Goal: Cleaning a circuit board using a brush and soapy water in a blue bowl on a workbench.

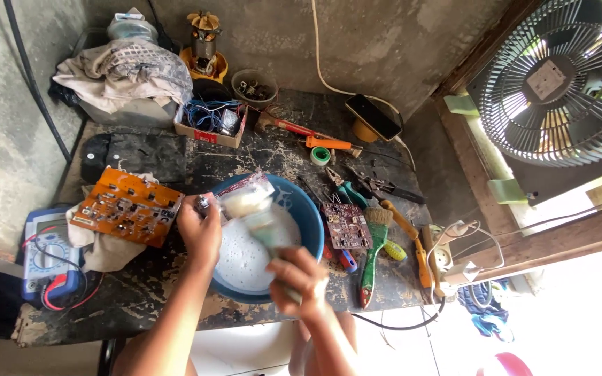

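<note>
1. Circuit board (245,198), soapy and pale with foam, sits over the blue basin (309,209); my left hand (200,233) has its grip clenched on the board's near-left edge, holding it tilted above the foamy water (249,254).
2. My right hand (299,273) has its grip wrapped around the handle of a brush (265,230), whose bristles rest on the board just ahead of that grip. The brush looks blurred, so I cannot tell how hard it presses.
3. Risk, as I judge it: the board is wet and slick, and the left grip pinches only one edge. A firm brush stroke away from that grip could twist the board loose and drop it into the water.
4. Small parts stand proud on the board, and bristles could catch and bend one if pushed across them.
5. Splashing is another worry. Just to the right of the right grip, a purple circuit board (347,226) lies on the worktop (141,292) touching the basin's rim, and to the left of the left grip an orange circuit board (128,206) rests on a cloth. Foam flicked outward could wet either.
6. Further left, near the worktop's edge, a multimeter (49,254) with its leads sits within reach of drips.
</note>
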